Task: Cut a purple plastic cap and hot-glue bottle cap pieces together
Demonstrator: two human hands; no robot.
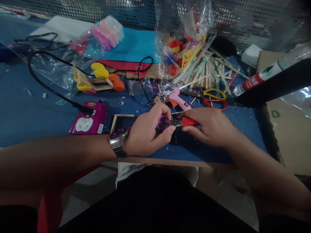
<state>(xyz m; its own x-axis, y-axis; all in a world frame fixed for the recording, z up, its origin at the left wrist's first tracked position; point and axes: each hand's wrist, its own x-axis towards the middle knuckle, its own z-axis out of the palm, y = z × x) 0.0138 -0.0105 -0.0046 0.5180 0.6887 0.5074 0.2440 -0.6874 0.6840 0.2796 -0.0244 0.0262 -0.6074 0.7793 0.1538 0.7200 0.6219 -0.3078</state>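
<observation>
1. Two hands meet at the centre of the frame: the left hand (145, 131) curls around a purple piece (162, 122), hiding much of its outline.
2. The right hand (211, 124) is closed on the red handle of a tool (187, 122), covering its rear; the tip, dark against the piece, is hard to make out.
3. At the right edge, a black bar (279, 82) blocks part of a bottle (252, 81), which the frame cuts off.
4. The piece, at centre between left thumb and forefinger, looks smooth and curved, with a shadowed inside.
5. The tool has a grey metal neck meeting the piece and a glossy red handle pointing right.
6. Just above the hands lie a pink plastic glue gun (178, 98) and scissors (198, 95) with yellow and red loops.
7. Flat wooden sticks (204, 72) fan out at upper right; two more form a corner (123, 115) left of centre.
8. Crinkled clear plastic wraps soft pastel sticks (107, 34) at upper left, on the blue desk (55, 119).
</observation>
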